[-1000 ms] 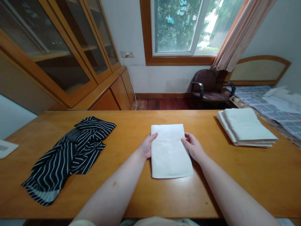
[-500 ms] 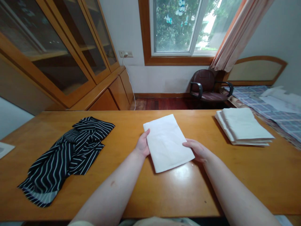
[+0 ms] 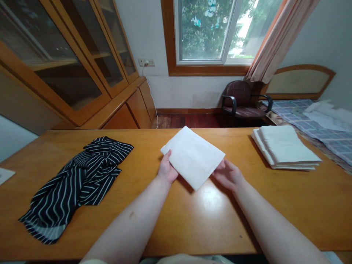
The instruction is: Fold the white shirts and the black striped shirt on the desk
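A folded white cloth (image 3: 194, 157), flat and roughly rectangular, is held a little above the wooden table, one corner pointing toward me. My left hand (image 3: 167, 170) grips its left edge, thumb on top and fingers underneath. At the right corner my right hand (image 3: 228, 175) holds the edge from below; its fingertips are partly hidden under the cloth. To the right lies a stack of similar folded white cloths (image 3: 287, 145). A crumpled black garment with white stripes (image 3: 75, 179) rests on the left.
The wooden table (image 3: 154, 227) spans the view. A pale sheet (image 3: 5, 176) lies at its left edge. Beyond are a glass-door cabinet (image 3: 110, 91), a maroon armchair (image 3: 242, 99), a window (image 3: 209, 33) and a bed with a plaid cover (image 3: 316, 121).
The white cloth has turned between my hands, so a corner now points toward me. My right hand has shifted its hold from the right edge to a corner; its thumb no longer shows on top.
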Motion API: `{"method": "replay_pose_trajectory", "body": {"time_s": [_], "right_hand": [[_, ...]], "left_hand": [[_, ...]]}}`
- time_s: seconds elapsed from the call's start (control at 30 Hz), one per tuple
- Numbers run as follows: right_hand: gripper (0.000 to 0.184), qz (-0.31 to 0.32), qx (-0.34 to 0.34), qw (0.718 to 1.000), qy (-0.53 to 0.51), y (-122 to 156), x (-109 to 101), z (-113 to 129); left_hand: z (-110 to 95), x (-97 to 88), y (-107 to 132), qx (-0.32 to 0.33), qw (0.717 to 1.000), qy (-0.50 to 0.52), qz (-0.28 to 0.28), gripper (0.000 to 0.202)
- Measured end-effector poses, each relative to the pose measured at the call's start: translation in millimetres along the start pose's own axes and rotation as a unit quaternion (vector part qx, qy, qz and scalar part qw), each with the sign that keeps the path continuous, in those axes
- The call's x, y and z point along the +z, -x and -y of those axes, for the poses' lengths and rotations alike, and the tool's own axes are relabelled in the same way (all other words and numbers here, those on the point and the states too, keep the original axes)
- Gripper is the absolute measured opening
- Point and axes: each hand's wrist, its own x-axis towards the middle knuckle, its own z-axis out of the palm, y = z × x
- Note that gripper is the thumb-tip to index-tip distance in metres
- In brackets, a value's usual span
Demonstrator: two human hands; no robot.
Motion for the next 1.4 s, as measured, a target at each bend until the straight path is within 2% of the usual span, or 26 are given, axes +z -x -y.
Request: {"method": "replay_pose_trajectory", "body": {"time_s": [0.1,0.2,0.37,0.6,0.77,0.87,0.97,1.07,1.23,1.4], "right_hand": [[0.048,-0.026,0.001,1.000,0.006,-2.6,8.0,-10.5],[0.049,-0.019,0.006,1.000,0.014,-3.0,11.1,-15.6],[0.055,0.018,0.020,1.000,0.003,-1.8,7.3,-15.1],[0.064,-0.001,0.023,1.000,-0.008,-2.9,-0.4,-8.9],[0.066,0.003,0.023,1.000,-0.006,-3.2,-6.3,-5.3],[0.070,-0.017,0.002,1.000,0.024,-1.9,-9.2,1.9],[0.065,-0.061,-0.065,0.995,0.038,2.9,-15.0,19.1],[0.052,-0.114,-0.182,0.977,0.017,11.0,-29.0,47.0],[0.041,-0.189,-0.344,0.919,-0.028,27.3,-72.5,107.7],[0.051,-0.249,-0.410,0.867,-0.134,47.8,-120.7,157.3]], "left_hand": [[1.9,2.8,3.1,-0.008,1.000,0.001,0.022,0.048],[4.7,5.0,6.0,-0.028,0.998,-0.008,0.048,0.047],[7.6,6.2,7.7,-0.043,0.997,-0.016,0.070,0.048],[11.3,7.1,8.5,-0.089,0.989,-0.038,0.108,0.047],[12.6,7.1,6.7,-0.122,0.987,-0.030,0.104,0.043],[11.8,5.9,4.2,-0.125,0.987,-0.036,0.094,0.035],[9.5,4.4,2.9,-0.123,0.987,-0.040,0.097,0.031],[7.1,3.3,2.9,-0.124,0.987,-0.038,0.094,0.032],[6.3,2.1,2.7,-0.132,0.987,-0.030,0.091,0.030],[6.6,0.8,2.6,-0.130,0.987,-0.025,0.090,0.030]]}}
